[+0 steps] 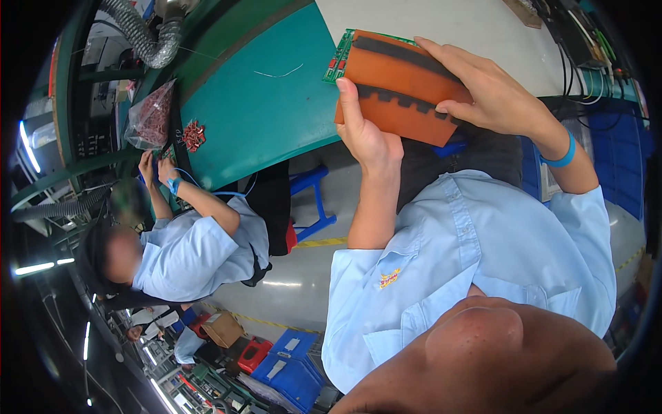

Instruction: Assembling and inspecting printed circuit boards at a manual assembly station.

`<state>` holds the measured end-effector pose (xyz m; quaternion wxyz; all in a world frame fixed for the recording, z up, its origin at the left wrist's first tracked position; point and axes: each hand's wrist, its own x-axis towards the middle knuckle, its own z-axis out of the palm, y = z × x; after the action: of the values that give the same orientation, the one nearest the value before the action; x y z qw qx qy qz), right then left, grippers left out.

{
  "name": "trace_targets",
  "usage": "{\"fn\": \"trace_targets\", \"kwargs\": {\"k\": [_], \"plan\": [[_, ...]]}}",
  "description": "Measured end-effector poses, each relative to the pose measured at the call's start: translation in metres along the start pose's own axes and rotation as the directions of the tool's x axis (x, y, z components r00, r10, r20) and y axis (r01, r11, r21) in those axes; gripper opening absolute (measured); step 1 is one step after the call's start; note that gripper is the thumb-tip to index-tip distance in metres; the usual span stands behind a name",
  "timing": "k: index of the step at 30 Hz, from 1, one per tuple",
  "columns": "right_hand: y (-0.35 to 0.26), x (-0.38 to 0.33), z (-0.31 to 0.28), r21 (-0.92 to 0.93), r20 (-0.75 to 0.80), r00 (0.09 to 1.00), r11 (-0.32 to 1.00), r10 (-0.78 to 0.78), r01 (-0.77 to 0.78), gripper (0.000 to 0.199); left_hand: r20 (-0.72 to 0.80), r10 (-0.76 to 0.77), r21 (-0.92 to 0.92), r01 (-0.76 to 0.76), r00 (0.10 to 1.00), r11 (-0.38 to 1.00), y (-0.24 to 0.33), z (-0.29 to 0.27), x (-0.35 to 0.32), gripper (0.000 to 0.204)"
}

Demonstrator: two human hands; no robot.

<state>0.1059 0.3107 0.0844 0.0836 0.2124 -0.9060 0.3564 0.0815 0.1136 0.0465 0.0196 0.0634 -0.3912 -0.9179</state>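
Note:
An orange-brown panel with black strips [400, 65] is held up over the near edge of the table. Along its far left side, a green circuit board [338, 61] with red parts sticks out from beneath. My left hand [372, 134] grips the panel's near left side, its thumb lying upright against the face and its other fingers hidden. From the right, my right hand [493, 90] clasps the other end, fingers along the far edge and thumb on the lower black strip. A blue band [562, 150] circles my right wrist.
A green mat [255, 110] covers the table at left, beside a pale surface [393, 15]. A seated co-worker [200, 241] handles small parts near a bag of red pieces [153, 117] and a loose red bunch [194, 136]. Black cables [569, 65] hang at right; a blue stool [314, 200] stands below.

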Motion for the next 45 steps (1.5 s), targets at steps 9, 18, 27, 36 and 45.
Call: {"fn": "trace_targets", "kwargs": {"k": [9,18,27,36,45], "plan": [[0.008,-0.002,-0.025,0.399,0.107,0.994,0.914,0.039,-0.078,0.073,0.019,-0.055,0.038,0.054,0.998,0.998,0.003,-0.002,-0.002,0.043],[0.037,-0.026,-0.081,0.524,-0.143,0.932,0.824,0.333,-0.214,0.032,0.129,0.219,0.092,-0.232,0.967,0.968,0.005,-0.001,0.004,0.041],[0.06,-0.004,-0.063,-0.57,-0.258,0.915,0.813,-0.311,0.115,0.03,0.057,-0.07,0.542,0.028,0.996,0.84,0.048,-0.042,0.031,0.044],[0.049,0.005,-0.054,-0.473,-0.036,0.997,0.88,-0.071,0.046,0.041,0.042,-0.202,0.59,0.138,0.979,0.795,0.065,-0.04,0.067,0.039],[0.052,0.02,-0.046,-0.292,-0.144,0.989,0.953,0.034,-0.075,0.054,0.095,-0.234,0.467,0.164,0.967,0.869,0.075,-0.053,0.074,0.033]]}}
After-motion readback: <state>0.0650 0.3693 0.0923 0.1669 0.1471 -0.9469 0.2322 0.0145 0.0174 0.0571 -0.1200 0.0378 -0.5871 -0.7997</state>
